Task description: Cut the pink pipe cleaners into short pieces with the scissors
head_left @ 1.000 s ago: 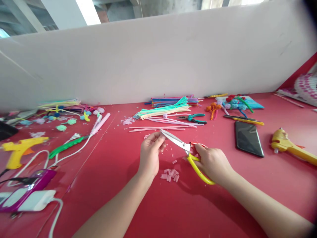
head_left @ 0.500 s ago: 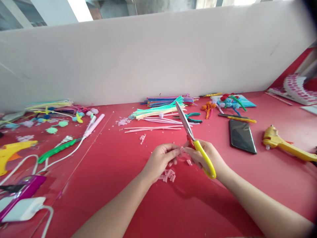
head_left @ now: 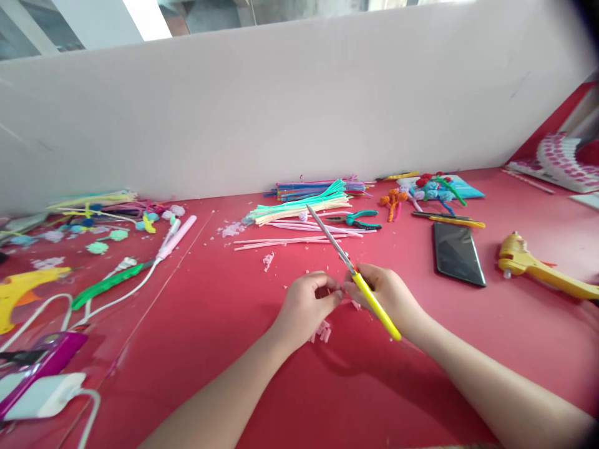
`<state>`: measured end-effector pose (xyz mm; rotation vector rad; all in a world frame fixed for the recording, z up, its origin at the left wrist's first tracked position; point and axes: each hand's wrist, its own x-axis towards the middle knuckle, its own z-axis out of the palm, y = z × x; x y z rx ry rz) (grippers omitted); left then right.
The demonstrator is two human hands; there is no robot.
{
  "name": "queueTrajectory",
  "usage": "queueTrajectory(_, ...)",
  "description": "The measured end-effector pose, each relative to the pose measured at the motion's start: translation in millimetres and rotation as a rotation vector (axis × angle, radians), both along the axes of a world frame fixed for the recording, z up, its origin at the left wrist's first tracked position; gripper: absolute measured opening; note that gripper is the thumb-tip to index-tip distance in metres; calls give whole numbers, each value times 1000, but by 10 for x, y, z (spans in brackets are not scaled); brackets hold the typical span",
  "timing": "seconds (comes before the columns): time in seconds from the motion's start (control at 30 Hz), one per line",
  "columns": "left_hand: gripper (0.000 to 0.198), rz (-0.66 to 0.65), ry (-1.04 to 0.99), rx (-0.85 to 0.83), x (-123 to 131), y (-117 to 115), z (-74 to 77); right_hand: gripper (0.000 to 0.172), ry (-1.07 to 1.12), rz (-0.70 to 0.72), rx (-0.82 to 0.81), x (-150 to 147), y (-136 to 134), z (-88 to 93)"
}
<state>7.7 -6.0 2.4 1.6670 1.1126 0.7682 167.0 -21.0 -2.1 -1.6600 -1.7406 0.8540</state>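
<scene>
My right hand [head_left: 386, 296] is closed around a pair of scissors [head_left: 369, 299] with a yellow handle, its blades pointing up and to the left. My left hand [head_left: 306, 307] has its thumb and fingers pinched together, its fingertips meeting those of my right hand. Whatever sits between the left fingertips is too small or hidden to make out. Under the left hand lies a little heap of short pink pipe cleaner pieces [head_left: 322, 332], partly covered by the hand. Another pink bit [head_left: 356, 305] rests beneath the right fingers. A tuft of pink fluff [head_left: 268, 261] lies farther back.
Behind my hands are bundled pipe cleaners [head_left: 299, 206] and pliers [head_left: 358, 219]. On the right lie a phone [head_left: 458, 254], a yellow glue gun [head_left: 538, 265] and a craft knife [head_left: 452, 220]. Corded tools [head_left: 175, 238] and a power strip [head_left: 51, 358] occupy the left. A pale partition [head_left: 262, 112] borders the back.
The scissors have tilted further left, their tip dropping lower. My left hand has shifted slightly and covers more of the pink heap. The pink piece between the fingertips no longer shows clearly.
</scene>
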Motion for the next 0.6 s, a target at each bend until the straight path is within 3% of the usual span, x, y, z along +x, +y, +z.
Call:
queueTrajectory(0.23, 23, 216, -223, -103, -40, 89, -28, 33, -529, -81, 174, 104, 81, 4)
queueTrajectory(0.4, 19, 385, -494, -166, -91, 157, -36, 37, -671, -22, 221, 105, -7, 43)
queueTrajectory(0.6, 15, 405, -680, -122, -139, 205, -42, 40, -752, 96, 238, 72, -50, -17)
